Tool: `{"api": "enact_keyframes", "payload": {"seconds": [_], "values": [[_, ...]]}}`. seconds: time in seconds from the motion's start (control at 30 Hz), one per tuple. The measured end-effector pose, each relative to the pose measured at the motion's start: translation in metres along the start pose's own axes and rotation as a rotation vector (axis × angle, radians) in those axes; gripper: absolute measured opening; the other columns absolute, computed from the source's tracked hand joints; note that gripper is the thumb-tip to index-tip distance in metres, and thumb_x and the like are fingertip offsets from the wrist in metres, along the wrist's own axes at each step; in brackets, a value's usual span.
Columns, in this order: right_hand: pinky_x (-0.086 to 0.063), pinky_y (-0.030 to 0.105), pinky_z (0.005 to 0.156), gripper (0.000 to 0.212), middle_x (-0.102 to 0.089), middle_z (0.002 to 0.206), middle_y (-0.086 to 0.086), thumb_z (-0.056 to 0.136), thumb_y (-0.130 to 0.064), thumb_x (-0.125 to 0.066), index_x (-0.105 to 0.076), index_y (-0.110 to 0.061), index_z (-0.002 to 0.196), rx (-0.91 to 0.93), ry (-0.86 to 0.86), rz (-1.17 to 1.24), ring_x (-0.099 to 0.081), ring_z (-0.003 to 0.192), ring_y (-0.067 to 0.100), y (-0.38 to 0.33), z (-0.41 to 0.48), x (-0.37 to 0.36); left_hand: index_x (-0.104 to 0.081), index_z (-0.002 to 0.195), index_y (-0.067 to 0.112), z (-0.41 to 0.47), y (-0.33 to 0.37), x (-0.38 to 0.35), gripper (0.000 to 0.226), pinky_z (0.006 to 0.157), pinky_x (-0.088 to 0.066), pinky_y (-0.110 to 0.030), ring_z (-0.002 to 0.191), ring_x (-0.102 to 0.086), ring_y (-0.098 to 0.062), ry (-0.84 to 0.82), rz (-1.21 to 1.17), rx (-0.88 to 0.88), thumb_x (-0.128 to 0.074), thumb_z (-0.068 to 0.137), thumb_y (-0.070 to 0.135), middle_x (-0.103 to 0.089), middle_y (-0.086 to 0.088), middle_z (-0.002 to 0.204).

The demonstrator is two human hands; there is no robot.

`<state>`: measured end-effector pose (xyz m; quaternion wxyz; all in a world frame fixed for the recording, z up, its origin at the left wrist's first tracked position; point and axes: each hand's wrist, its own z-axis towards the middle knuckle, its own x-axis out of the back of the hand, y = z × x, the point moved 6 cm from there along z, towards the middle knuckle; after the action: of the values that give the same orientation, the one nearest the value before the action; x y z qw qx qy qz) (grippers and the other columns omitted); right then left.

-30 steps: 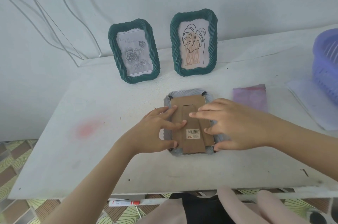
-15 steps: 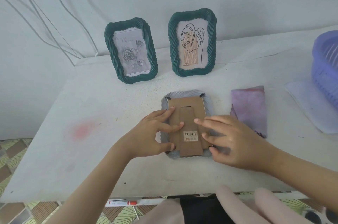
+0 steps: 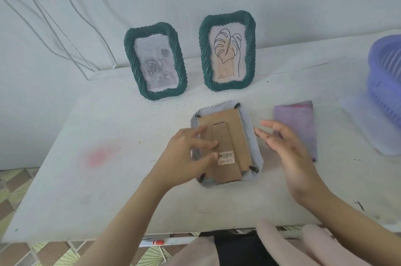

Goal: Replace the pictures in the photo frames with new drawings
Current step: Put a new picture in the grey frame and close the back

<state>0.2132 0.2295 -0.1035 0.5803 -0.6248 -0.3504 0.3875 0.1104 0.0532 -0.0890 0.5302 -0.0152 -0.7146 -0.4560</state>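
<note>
Grey frame [image 3: 255, 148] lies face-down on the table [image 3: 108, 179], left hand [image 3: 186, 157] resting spread fingers on its cardboard back [image 3: 230, 131], right hand [image 3: 286, 153] spread, just beside, apart.

I see two dark green frames with rope-twist ribbing. The left frame [image 3: 160, 94] holds a grey pencil rose drawing [image 3: 155, 64], the right frame [image 3: 227, 86] a black-line leaf drawing [image 3: 227, 55] over orange stripes. Face-down frame [image 3: 256, 153] pale grey-blue, brown cardboard back [image 3: 232, 133], white barcode sticker [image 3: 226, 158] with orange. Purple sheet [image 3: 297, 120] mottled pink. Lavender slatted basket [image 3: 384, 74]. White desk [image 3: 108, 189], pink smudge [image 3: 98, 155]. Floor [image 3: 13, 181] green-brown geometric tiles.
</note>
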Motion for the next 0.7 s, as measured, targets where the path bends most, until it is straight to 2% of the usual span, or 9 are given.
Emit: {"api": "enact_keyframes", "payload": {"seconds": [0.03, 0.1, 0.23, 0.33, 0.43, 0.5, 0.57, 0.63, 0.7], "values": [[-0.039, 0.018, 0.09, 0.02, -0.066, 0.112, -0.006, 0.089, -0.019, -0.048, -0.057, -0.026, 0.106, -0.019, 0.021, 0.088, -0.054, 0.117, 0.007, -0.002, 0.002, 0.001, -0.072, 0.095, 0.036, 0.001, 0.007, 0.006, 0.031, 0.101, -0.031, -0.025, 0.122, -0.041, -0.007, 0.089, 0.017, 0.005, -0.059, 0.073, 0.054, -0.056, 0.006, 0.13], [-0.037, 0.027, 0.093, 0.024, -0.072, 0.103, -0.001, 0.095, -0.017, -0.033, -0.053, -0.02, 0.109, -0.058, -0.003, 0.249, -0.056, 0.117, 0.013, -0.007, 0.005, -0.004, -0.07, 0.089, 0.025, 0.002, 0.027, 0.013, 0.044, 0.086, -0.038, -0.023, 0.106, -0.054, -0.01, 0.191, 0.039, 0.019, -0.049, 0.076, 0.062, -0.064, 0.007, 0.111], [-0.036, 0.035, 0.099, 0.036, -0.071, 0.104, 0.009, 0.096, -0.027, -0.023, -0.051, -0.015, 0.116, -0.134, -0.095, 0.4, -0.057, 0.115, 0.021, -0.015, 0.008, -0.017, -0.042, 0.119, 0.023, 0.005, 0.065, 0.018, 0.065, 0.069, -0.039, -0.03, 0.091, -0.06, -0.021, 0.247, 0.187, 0.081, -0.039, 0.077, 0.073, -0.064, 0.004, 0.1], [-0.037, 0.038, 0.098, 0.042, -0.069, 0.11, 0.013, 0.095, -0.032, -0.021, -0.05, -0.016, 0.121, -0.178, -0.169, 0.448, -0.059, 0.111, 0.022, -0.016, 0.011, -0.024, -0.03, 0.127, 0.022, 0.006, 0.08, 0.024, 0.067, 0.064, -0.035, -0.028, 0.081, -0.058, -0.024, 0.259, 0.302, 0.069, -0.054, 0.076, 0.06, -0.054, 0.005, 0.079], [-0.039, 0.037, 0.098, 0.041, -0.069, 0.111, 0.012, 0.096, -0.031, -0.022, -0.051, -0.018, 0.122, -0.203, -0.181, 0.41, -0.058, 0.114, 0.022, -0.012, 0.015, -0.026, -0.036, 0.124, 0.021, 0.007, 0.077, 0.032, 0.052, 0.068, -0.037, -0.03, 0.088, -0.058, -0.033, 0.214, 0.262, 0.116, -0.055, 0.079, 0.039, -0.059, -0.003, 0.084], [-0.042, 0.034, 0.094, 0.036, -0.069, 0.11, 0.009, 0.097, -0.028, -0.026, -0.054, -0.019, 0.119, -0.226, -0.137, 0.373, -0.059, 0.112, 0.022, -0.005, 0.016, -0.023, -0.039, 0.126, 0.028, 0.003, 0.07, 0.045, 0.045, 0.073, -0.041, -0.032, 0.093, -0.058, -0.031, 0.188, 0.182, 0.178, -0.051, 0.083, 0.035, -0.065, -0.003, 0.098], [-0.044, 0.034, 0.093, 0.03, -0.068, 0.113, 0.009, 0.097, -0.023, -0.031, -0.056, -0.02, 0.114, -0.238, -0.1, 0.318, -0.06, 0.11, 0.024, 0.004, 0.015, -0.02, -0.044, 0.122, 0.037, -0.004, 0.057, 0.06, 0.034, 0.075, -0.049, -0.035, 0.086, -0.063, -0.023, 0.208, -0.006, 0.248, -0.047, 0.088, 0.032, -0.07, 0.003, 0.094], [-0.045, 0.035, 0.094, 0.022, -0.066, 0.115, 0.01, 0.095, -0.019, -0.041, -0.057, -0.023, 0.109, -0.243, -0.077, 0.259, -0.061, 0.106, 0.024, 0.011, 0.014, -0.019, -0.05, 0.113, 0.038, -0.013, 0.04, 0.073, 0.029, 0.062, -0.055, -0.029, 0.066, -0.067, -0.014, 0.252, -0.292, 0.311, -0.045, 0.091, 0.02, -0.071, 0.007, 0.074], [-0.046, 0.033, 0.093, 0.023, -0.067, 0.111, 0.007, 0.084, -0.022, -0.052, -0.059, -0.027, 0.105, -0.234, -0.073, 0.217, -0.063, 0.102, 0.021, 0.015, 0.013, -0.02, -0.054, 0.111, 0.032, -0.019, 0.021, 0.073, 0.037, 0.045, -0.047, -0.018, 0.051, -0.062, -0.01, 0.248, -0.557, 0.349, -0.04, 0.091, 0.005, -0.069, 0.005, 0.063]]}}
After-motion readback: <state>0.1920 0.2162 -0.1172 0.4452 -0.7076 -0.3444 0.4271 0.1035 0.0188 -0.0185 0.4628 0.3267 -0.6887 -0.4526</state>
